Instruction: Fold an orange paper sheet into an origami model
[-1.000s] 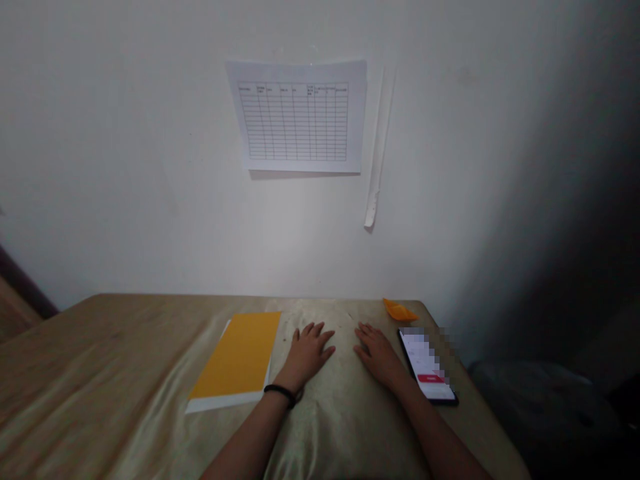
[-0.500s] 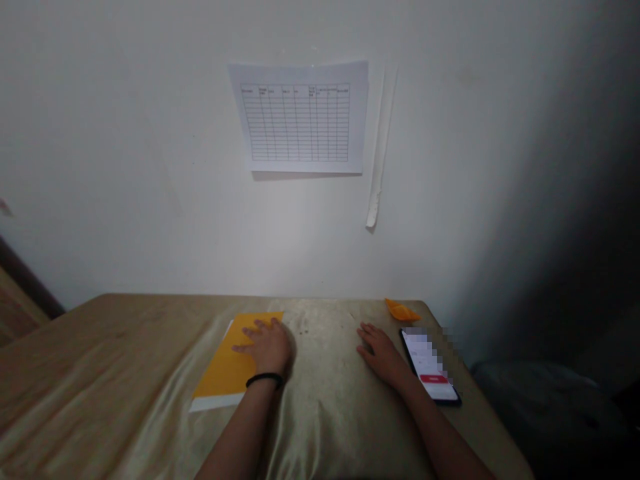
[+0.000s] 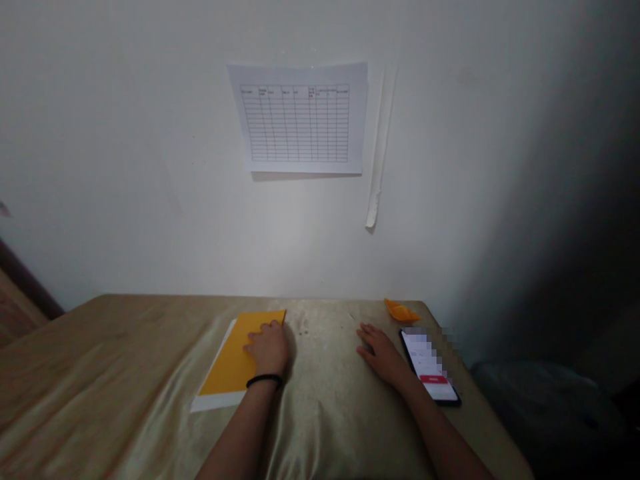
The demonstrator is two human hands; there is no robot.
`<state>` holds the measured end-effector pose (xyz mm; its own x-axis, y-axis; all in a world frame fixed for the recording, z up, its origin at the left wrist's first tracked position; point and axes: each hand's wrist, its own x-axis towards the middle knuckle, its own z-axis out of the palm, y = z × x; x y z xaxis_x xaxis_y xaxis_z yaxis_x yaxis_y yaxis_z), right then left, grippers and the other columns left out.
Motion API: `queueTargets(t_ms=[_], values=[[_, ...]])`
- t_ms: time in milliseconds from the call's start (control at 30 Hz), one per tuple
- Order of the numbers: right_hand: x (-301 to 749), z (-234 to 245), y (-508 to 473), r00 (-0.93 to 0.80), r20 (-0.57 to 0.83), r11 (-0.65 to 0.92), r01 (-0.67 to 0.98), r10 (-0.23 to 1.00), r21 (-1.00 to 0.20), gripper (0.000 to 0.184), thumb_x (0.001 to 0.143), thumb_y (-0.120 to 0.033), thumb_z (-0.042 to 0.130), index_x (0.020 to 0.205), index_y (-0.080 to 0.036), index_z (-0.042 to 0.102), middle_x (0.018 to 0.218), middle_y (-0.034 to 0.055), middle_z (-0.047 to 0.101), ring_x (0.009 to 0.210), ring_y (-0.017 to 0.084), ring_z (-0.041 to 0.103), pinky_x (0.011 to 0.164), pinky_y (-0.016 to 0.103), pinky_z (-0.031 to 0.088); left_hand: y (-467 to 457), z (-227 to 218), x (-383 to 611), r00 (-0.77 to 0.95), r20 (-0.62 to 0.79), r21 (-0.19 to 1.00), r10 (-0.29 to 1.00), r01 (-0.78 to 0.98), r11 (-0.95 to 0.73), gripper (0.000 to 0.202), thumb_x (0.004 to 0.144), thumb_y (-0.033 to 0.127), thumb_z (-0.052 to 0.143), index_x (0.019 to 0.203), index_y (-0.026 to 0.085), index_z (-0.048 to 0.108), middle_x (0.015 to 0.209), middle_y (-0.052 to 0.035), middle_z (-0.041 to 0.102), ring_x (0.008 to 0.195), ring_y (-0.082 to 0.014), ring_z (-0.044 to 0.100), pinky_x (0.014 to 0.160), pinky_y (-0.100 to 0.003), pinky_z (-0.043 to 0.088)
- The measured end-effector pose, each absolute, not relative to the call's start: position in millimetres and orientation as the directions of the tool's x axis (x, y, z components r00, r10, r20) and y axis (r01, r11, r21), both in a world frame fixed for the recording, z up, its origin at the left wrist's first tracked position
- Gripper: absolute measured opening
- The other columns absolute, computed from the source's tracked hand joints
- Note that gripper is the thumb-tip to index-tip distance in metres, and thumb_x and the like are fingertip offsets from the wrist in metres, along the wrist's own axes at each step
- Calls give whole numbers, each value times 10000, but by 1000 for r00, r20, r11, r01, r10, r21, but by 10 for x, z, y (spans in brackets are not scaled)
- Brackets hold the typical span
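Observation:
My left hand lies on a yellow-orange sheet of paper, over its right side. Its fingers are bent but apart, with the tips on the sheet. White paper shows from beneath along the left and near edges. A black band circles my left wrist. To the right, my right hand rests palm down on the cloth-covered table, open and holding nothing. Just beyond it to the right lies a phone with its screen lit. A folded orange paper boat sits at the table's far right corner.
A shiny beige cloth with wrinkles covers the table. Its far edge meets a white wall, where a printed table on paper hangs beside a loose white strip. Right of the table is a dark, draped shape.
The fingers of my left hand have drawn in from a wide spread. The yellow-orange sheet has slid slightly to the right, baring more white paper. My right hand has stayed still.

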<state>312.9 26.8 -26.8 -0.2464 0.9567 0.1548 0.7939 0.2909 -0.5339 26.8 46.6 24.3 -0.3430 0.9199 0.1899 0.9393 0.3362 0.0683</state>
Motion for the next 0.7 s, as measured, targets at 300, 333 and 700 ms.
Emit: queueTargets(t_ms=[300, 333, 700], values=[[3141, -249, 266, -251, 131, 282, 797, 959, -534, 538, 936, -363, 495, 1435, -161, 490, 1562, 93, 384, 1465, 210, 310, 1225, 402, 202, 480, 351, 249, -264, 159, 77, 951, 964, 254, 389, 976, 153, 286, 1128, 84, 638, 1026, -198, 723, 1010, -343, 672, 969, -619, 347], [3142, -245, 266, -250, 132, 281, 796, 959, -536, 536, 935, -361, 497, 1434, -165, 491, 1562, 91, 384, 1465, 210, 310, 1225, 403, 202, 472, 366, 268, -249, 152, 81, 957, 968, 239, 384, 981, 167, 289, 1112, 92, 642, 1014, -190, 729, 999, -332, 677, 978, -607, 340], [3135, -213, 259, -246, 109, 265, 803, 963, -534, 549, 934, -353, 496, 1447, -160, 473, 1570, 76, 375, 1468, 198, 299, 1227, 374, 193, 275, 249, 876, 189, 145, 276, 971, 935, -223, 473, 1038, 416, 306, 990, 177, 712, 1007, -111, 750, 1002, -247, 678, 1046, -456, 347]])
